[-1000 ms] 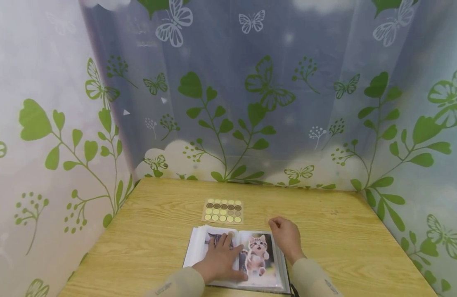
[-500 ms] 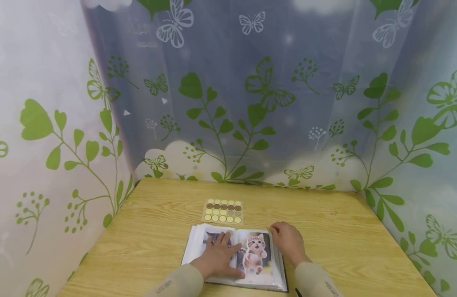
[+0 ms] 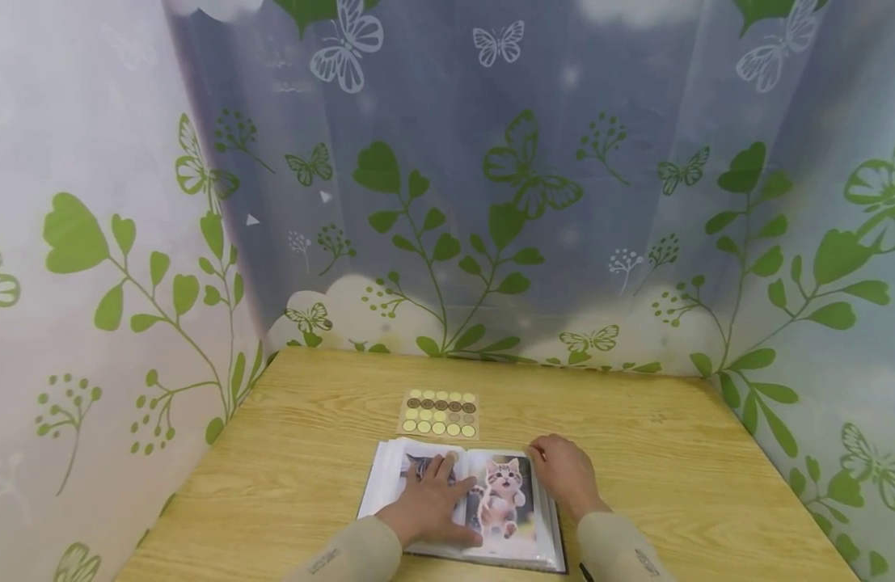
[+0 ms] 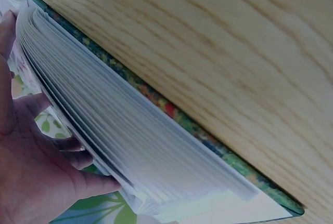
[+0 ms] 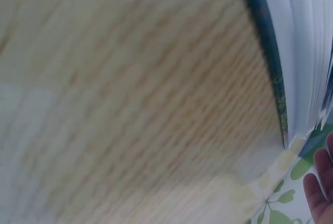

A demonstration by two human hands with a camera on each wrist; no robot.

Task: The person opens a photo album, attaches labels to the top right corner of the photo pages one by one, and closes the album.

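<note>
An open photo album (image 3: 491,554) lies on the table, a kitten photo (image 3: 501,497) on its right page and another cat photo, partly covered, on the left. My left hand (image 3: 432,501) rests with fingers spread on the left page; a small round sticker (image 3: 453,457) shows near its fingertips. At the right page's upper outer corner is my right hand (image 3: 566,473), fingers curled, thumb and forefinger pinching what looks like a small pale sticker, mostly hidden. In the left wrist view the left fingers (image 4: 101,184) lie over the thick stack of pages (image 4: 112,109).
A sheet of round yellow and brown stickers (image 3: 440,414) lies just beyond the album; two spots in one row are bare. A wooden table (image 3: 673,485) is bordered by hanging cloth (image 3: 447,242) printed with leaves and butterflies. A dark strap shows by the right sleeve (image 3: 613,546).
My right hand has come down from just above the album's upper right corner onto that page corner, then stayed there. My left hand keeps its place on the left page.
</note>
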